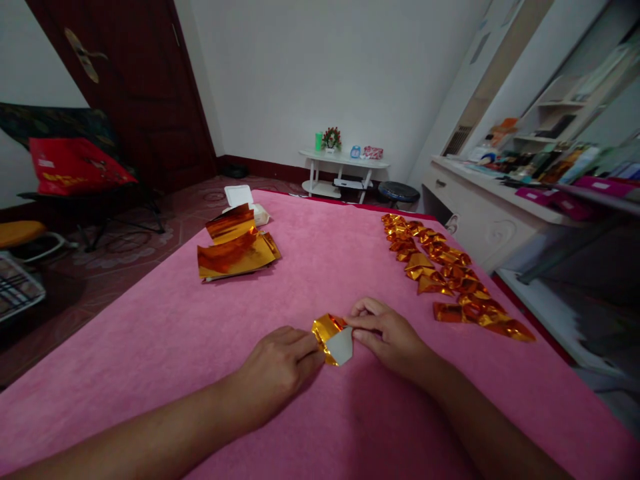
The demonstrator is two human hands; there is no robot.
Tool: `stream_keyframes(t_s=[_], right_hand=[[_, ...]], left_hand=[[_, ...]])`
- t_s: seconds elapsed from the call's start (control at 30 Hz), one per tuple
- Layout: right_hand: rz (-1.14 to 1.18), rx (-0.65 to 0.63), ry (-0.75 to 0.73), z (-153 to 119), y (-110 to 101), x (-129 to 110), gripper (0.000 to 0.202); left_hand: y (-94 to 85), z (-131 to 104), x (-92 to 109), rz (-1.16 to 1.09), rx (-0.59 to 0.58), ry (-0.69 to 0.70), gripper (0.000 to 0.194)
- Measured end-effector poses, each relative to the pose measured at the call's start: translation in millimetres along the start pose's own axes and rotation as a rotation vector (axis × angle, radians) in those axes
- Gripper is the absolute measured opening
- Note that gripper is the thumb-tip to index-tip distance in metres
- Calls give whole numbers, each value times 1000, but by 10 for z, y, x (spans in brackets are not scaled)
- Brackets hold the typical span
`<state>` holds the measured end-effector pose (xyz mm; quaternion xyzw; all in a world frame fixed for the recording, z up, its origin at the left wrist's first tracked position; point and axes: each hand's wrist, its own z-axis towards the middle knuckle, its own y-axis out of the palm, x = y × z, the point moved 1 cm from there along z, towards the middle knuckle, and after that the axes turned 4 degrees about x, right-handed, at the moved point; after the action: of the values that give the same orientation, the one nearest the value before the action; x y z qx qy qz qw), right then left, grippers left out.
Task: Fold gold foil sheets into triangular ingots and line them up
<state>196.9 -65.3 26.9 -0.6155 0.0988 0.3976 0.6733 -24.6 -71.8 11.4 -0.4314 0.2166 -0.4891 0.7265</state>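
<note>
Here I see both hands, left hand (277, 367) and right hand (385, 333), fingers pinching a crinkled gold foil paper (333, 339), white underside showing, above the fuzzy pink tabletop (175, 333).

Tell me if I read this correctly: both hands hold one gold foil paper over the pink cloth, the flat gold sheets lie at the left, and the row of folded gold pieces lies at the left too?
Not quite. The head view shows the row of folded gold pieces at the right, not the left. The rest holds: the left hand and right hand hold one gold foil paper over the pink cloth, and the flat gold sheets lie at the left.
</note>
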Motion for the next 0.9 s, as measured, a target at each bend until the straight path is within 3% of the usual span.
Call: stream_keyframes(t_s=[0.33, 0.53, 0.7, 0.77, 0.9], right_hand=[[50, 89, 163, 109, 187, 229, 14], [-217, 53, 210, 37, 155, -14, 8], [-658, 62, 51, -142, 268, -280, 16], [-673, 69, -21, -189, 336, -291, 18], [-494, 77, -112, -211, 358, -266, 21]], left_hand=[[1, 8, 11, 9, -93, -34, 20], [-56, 35, -187, 28, -91, 53, 18], [-67, 24, -327, -44, -78, 89, 21], [-69, 18, -319, -73, -74, 94, 22], [-91, -2, -272, -119, -87, 62, 25]])
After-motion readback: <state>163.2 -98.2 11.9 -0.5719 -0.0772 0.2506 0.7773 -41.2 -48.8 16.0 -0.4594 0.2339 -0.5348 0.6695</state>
